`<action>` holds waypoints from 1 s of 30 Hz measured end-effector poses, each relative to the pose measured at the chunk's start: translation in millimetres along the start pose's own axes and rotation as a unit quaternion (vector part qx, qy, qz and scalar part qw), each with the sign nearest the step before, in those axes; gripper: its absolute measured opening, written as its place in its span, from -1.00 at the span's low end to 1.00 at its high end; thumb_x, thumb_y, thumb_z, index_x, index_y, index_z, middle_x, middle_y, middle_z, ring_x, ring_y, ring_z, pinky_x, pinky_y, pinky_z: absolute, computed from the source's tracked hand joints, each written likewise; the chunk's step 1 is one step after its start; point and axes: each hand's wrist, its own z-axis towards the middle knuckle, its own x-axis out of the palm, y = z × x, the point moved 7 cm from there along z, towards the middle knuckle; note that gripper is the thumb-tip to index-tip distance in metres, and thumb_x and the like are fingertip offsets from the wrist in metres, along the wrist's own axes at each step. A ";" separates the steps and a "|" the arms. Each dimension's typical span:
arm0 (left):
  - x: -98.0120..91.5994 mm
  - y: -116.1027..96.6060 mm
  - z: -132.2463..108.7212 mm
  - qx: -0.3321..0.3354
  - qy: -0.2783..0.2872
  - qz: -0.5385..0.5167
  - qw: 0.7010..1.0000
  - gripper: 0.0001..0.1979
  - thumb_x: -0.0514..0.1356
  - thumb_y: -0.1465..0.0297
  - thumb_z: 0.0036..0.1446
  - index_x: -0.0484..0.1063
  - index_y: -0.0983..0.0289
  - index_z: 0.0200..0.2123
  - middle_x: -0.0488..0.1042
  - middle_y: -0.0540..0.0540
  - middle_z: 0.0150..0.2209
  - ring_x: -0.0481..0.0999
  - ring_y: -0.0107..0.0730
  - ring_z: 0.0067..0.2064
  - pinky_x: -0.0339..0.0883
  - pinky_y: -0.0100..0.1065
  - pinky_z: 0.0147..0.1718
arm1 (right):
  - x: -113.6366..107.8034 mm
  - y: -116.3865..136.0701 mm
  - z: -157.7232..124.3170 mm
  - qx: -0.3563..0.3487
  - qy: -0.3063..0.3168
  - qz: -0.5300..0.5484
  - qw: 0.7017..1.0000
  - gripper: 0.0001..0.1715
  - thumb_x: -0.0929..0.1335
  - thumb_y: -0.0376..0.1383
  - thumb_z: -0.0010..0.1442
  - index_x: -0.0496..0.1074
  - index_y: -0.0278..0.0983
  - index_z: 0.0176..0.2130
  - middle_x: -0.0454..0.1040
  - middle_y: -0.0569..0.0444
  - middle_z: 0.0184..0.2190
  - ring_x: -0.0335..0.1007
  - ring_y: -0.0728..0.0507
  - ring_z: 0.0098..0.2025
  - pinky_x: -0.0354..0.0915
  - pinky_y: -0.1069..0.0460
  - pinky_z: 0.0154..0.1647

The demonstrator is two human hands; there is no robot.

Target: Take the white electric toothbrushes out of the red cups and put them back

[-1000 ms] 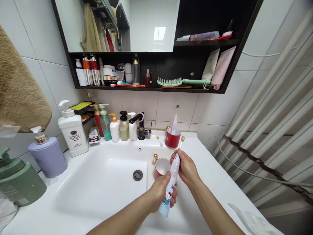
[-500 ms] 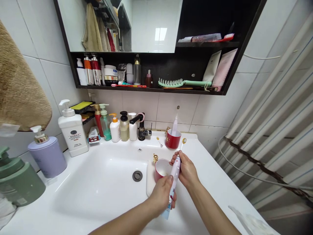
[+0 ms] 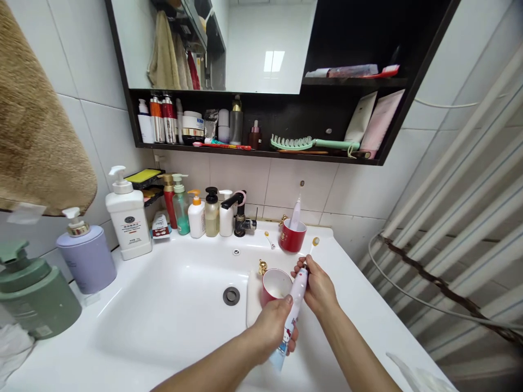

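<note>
Both my hands hold a white and pink electric toothbrush [image 3: 296,302] with a cartoon print and a pale blue base, over the right side of the white sink [image 3: 175,305]. My left hand [image 3: 273,328] is wrapped round its lower body. My right hand [image 3: 320,289] pinches its upper part near the neck; the small brush head points up and away. A red cup with a white inside [image 3: 274,285] stands just left of my hands on the sink's ledge.
A second red cup [image 3: 292,236] with a brush stands at the back by the black tap [image 3: 239,213]. Pump bottles [image 3: 127,218] line the back left rim. A dark shelf [image 3: 261,136] with toiletries and a green comb hangs above. A brown towel hangs left.
The view has shifted slightly; my hands and the toothbrush stay over the sink's right side, with the brush head now showing clearly above my right fingers.
</note>
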 end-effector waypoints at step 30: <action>-31.6 -9.7 10.6 -0.005 -0.130 -0.195 0.972 -0.43 -0.16 -0.03 -0.20 0.08 0.28 -0.23 0.15 -0.11 -0.74 0.08 -0.59 -0.79 -0.08 -0.49 -0.75 | 75.5 -30.9 95.5 -0.144 0.038 -0.693 0.705 -0.85 0.24 -0.54 -0.26 0.35 -0.37 -0.59 0.37 -0.18 -0.48 0.26 -0.24 -0.29 0.12 -0.05 -0.35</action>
